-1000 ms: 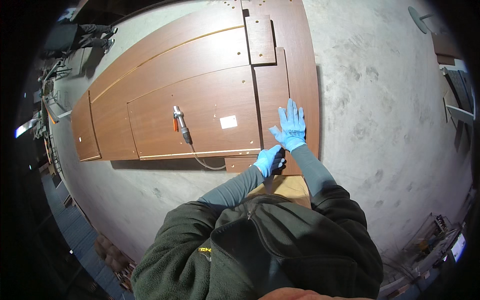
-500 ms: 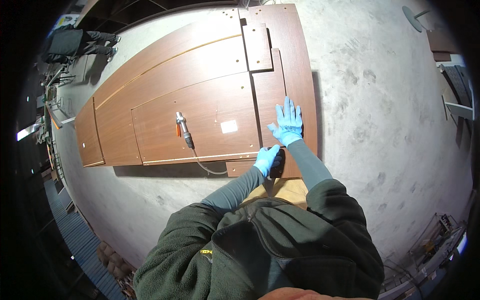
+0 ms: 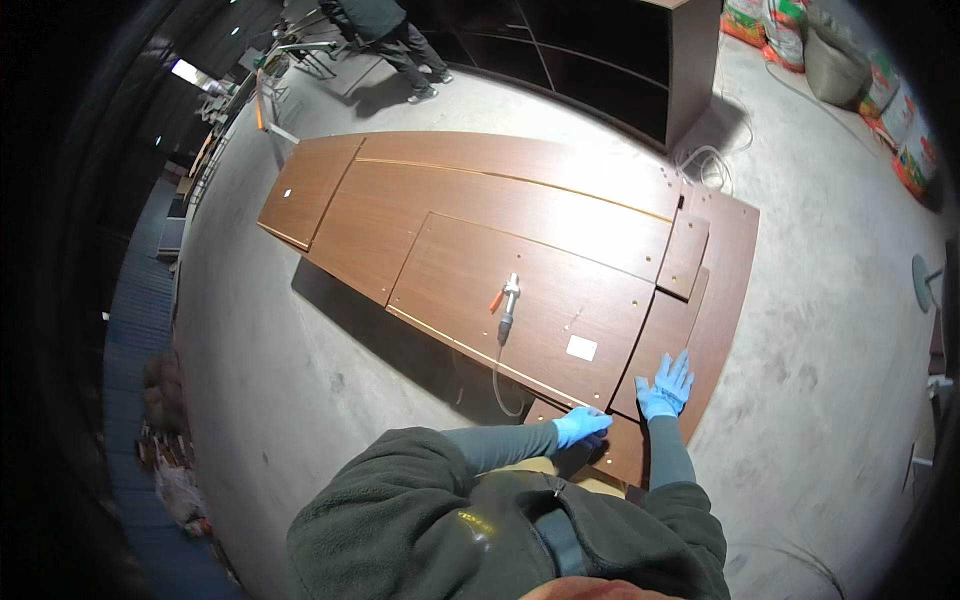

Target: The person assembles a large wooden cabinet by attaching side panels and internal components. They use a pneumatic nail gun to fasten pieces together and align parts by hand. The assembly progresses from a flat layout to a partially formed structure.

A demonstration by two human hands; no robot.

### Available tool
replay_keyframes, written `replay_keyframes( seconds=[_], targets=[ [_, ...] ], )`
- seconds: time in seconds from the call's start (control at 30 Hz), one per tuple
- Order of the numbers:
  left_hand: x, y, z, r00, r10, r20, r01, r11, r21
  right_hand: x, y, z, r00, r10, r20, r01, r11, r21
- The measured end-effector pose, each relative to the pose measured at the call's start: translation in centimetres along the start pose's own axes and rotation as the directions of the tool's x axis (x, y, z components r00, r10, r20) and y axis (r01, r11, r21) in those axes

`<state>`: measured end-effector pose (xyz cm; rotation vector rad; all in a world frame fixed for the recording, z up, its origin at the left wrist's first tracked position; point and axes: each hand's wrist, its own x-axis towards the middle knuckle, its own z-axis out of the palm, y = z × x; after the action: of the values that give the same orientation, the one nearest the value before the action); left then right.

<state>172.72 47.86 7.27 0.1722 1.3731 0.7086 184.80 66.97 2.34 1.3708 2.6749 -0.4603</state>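
My right hand, in a light blue glove, lies flat with spread fingers on a narrow brown wood panel at the right end of the stacked panels. My left hand, also blue-gloved, is curled closed at the near edge of the stack, by the corner of a large brown panel. Something dark shows beneath it; what its fingers hold is hidden. An air blow gun with an orange lever and a thin hose lies on the large panel, left of a white label.
A small brown board sits close to my body. Beyond the stack stands a dark cabinet, with a person to its left. Filled sacks line the far right. A round-based metal stand is on the right.
My view has swung, so the panels sit lower and further right, and the cabinet and sacks have come into sight. Both hands keep about the same places on the panels.
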Motion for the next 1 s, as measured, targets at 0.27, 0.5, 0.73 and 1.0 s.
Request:
replay_keyframes(
  seconds=[0.27,0.5,0.73,1.0],
  targets=[
    [-8.7,-6.4,-9.9,0.967,-0.046,-0.249,0.047,0.999,-0.003,-1.2,-1.7,-0.6,0.998,0.069,0.004,-0.069,0.995,0.067],
    [-15.5,-18.4,-23.5,0.824,-0.139,-0.549,0.197,0.979,0.048,-9.0,-3.9,1.0,0.988,0.142,-0.056,-0.140,0.989,0.044],
    [-18.6,-26.8,-28.9,0.679,-0.327,-0.658,0.025,0.905,-0.425,-14.9,-6.7,0.1,0.966,0.259,0.023,-0.260,0.964,0.056],
    [-15.5,-22.8,-29.1,0.841,-0.301,-0.450,0.000,0.831,-0.556,-13.0,-11.6,-1.3,0.957,0.290,0.019,-0.290,0.949,0.122]
  ],
)
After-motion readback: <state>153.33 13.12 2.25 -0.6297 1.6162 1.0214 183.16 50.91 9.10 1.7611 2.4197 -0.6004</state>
